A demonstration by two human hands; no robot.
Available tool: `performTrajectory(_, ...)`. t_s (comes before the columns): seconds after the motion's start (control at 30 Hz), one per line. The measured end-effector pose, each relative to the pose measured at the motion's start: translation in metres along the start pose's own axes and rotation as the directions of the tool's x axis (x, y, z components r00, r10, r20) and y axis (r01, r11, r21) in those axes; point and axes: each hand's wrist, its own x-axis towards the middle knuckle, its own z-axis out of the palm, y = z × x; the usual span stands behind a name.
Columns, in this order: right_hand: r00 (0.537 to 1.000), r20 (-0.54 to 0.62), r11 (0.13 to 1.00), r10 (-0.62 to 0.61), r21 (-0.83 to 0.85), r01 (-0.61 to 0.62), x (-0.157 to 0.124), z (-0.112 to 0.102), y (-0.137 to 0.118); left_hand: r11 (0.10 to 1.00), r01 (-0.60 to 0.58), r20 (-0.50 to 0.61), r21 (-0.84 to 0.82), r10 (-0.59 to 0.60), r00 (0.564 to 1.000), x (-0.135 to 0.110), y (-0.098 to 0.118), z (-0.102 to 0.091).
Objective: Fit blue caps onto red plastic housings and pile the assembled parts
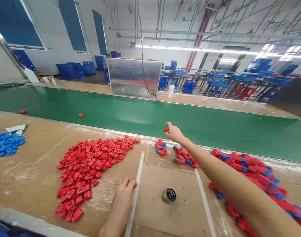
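**Right hand (pixel 174 133) pinches red piece (pixel 166 130) at belt edge**

The bench (pixel 29 158) ends in a thin raised edge along the green conveyor belt (pixel 150 115), with open belt beyond the fingertips. The left hand (pixel 123 197) rests loosely curled and empty beside a white strip (pixel 135 194). Just left of it lies a wide heap of boxy red plastic pieces (pixel 87 168).

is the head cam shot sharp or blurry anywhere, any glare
In the head view, the right forearm and nearby red pieces look motion-blurred at lower right; ceiling lights glare off the plastic film; the wide lens bends the green conveyor belt.
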Motion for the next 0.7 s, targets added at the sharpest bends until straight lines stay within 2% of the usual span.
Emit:
performTrajectory(0.1, 0.993, 0.018, 0.989, -0.115, 0.095, 0.113, -0.065, -0.021, 0.006, 0.998, -0.021, -0.002, -0.064, 0.021, 1.0, -0.009, -0.001, -0.004)
performTrajectory(0.17, 0.979, 0.03, 0.968, -0.202, 0.157, 0.195, -0.116, -0.027, 0.01, 0.989, -0.034, -0.027, -0.142, 0.031, 0.999, -0.015, 0.0, -0.007)
performTrajectory(0.27, 0.935, -0.014, 0.897, -0.353, 0.277, 0.343, -0.188, -0.023, 0.017, 0.961, -0.058, -0.028, -0.27, 0.052, 0.998, -0.023, 0.006, -0.008)
performTrajectory(0.33, 0.914, -0.051, 0.859, -0.403, 0.325, 0.397, -0.222, -0.014, 0.021, 0.929, -0.071, -0.015, -0.363, 0.071, 0.997, -0.029, 0.014, -0.006)
performTrajectory(0.4, 0.919, -0.068, 0.864, -0.388, 0.322, 0.388, -0.242, -0.002, 0.023, 0.878, -0.055, 0.008, -0.476, 0.067, 0.998, -0.035, 0.024, 0.002)
performTrajectory(0.47, 0.924, -0.088, 0.87, -0.372, 0.312, 0.38, -0.251, 0.007, 0.022, 0.802, 0.005, 0.058, -0.598, 0.037, 0.998, -0.04, 0.035, 0.014)
performTrajectory(0.57, 0.917, -0.1, 0.87, -0.387, 0.291, 0.399, -0.252, 0.016, 0.019, 0.668, 0.102, 0.142, -0.737, 0.006, 0.99, -0.046, 0.047, 0.034)
performTrajectory(0.7, 0.909, -0.111, 0.876, -0.402, 0.243, 0.417, -0.251, 0.019, 0.015, 0.51, 0.179, 0.2, -0.842, -0.013, 0.98, -0.048, 0.055, 0.055)
